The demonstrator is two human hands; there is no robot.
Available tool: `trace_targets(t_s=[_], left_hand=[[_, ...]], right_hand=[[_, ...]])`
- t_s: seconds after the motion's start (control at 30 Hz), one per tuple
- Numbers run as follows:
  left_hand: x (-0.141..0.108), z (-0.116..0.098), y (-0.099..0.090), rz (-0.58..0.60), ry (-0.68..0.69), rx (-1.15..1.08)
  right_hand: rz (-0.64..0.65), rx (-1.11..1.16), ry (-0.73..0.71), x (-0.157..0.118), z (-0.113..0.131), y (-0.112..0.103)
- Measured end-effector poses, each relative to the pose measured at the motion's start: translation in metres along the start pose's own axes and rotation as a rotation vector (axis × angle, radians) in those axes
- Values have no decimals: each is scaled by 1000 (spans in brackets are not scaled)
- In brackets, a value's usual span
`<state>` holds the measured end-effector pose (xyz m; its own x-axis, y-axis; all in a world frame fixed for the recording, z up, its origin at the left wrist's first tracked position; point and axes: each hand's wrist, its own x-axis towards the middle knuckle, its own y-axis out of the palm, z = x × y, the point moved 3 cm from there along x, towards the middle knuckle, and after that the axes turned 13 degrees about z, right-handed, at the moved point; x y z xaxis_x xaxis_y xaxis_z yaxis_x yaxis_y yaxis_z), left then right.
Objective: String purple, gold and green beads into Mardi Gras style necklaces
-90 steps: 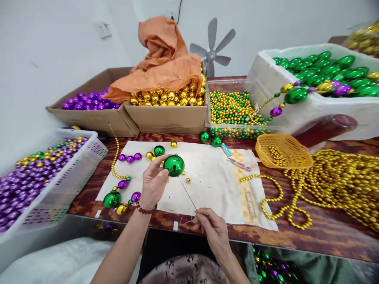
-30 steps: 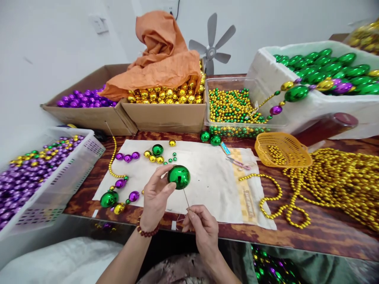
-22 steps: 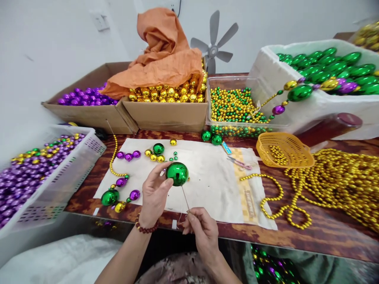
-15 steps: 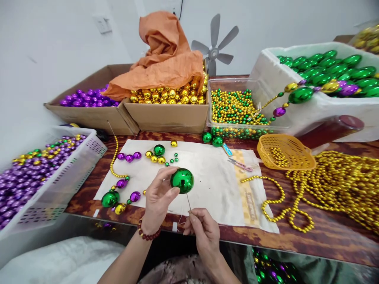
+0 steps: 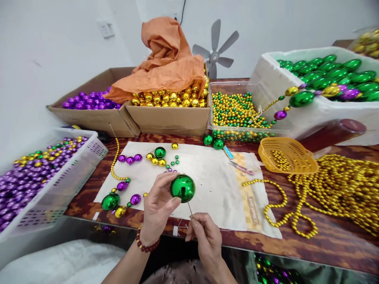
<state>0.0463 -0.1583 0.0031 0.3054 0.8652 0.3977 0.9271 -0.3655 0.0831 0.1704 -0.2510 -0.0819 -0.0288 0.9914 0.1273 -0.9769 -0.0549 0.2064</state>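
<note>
Green shiny ball (image 5: 182, 188) is up over the white cloth (image 5: 216, 193), pinched between left hand (image 5: 158, 205) thumb and fingertips, hand partly curled round one side. Right hand (image 5: 205, 234) is nearly closed, thin needle (image 5: 190, 209) gripped thumb-to-finger, pointing up. Needle's upper end meets the ball's underside; can't tell if it's inside. Mixed-bead strand (image 5: 121, 186) lies left of the left hand, partly on cloth. Three purple beads (image 5: 130, 160) sit farther back. Pink-handled snips (image 5: 241, 167) lie on the cloth's right side, near the yellow basket (image 5: 306, 161).
</note>
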Motion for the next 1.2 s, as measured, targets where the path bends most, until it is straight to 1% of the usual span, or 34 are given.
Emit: trace_targets(t_s=[0.2,0.3,0.4,0.57,0.8,0.87,1.03,1.2], left_hand=[[2,1,-6,-69,-53,-39],[8,1,-10,-132,-61,-109],[14,0,-12,-193,-96,-197],[18,-1,-11,-237,-155,-253],[15,2,-6,-208,-147,-226],[11,3,-5,-181,-133,-195],[-1,6,-2,-66,-96,-86],[-8,-1,1,-42,-17,-11]], right_hand=[[65,-46,-9,2,2,2],[66,-113,-13,-5,-2,-2],[76,-173,-18,-14,-10,-5],[54,-199,-46,-20,-15,-4],[6,-170,-32,-17,-17,3],[-5,-147,-26,-14,-15,5],[-13,-98,-6,-7,-9,8],[-2,-117,-16,-3,-4,7]])
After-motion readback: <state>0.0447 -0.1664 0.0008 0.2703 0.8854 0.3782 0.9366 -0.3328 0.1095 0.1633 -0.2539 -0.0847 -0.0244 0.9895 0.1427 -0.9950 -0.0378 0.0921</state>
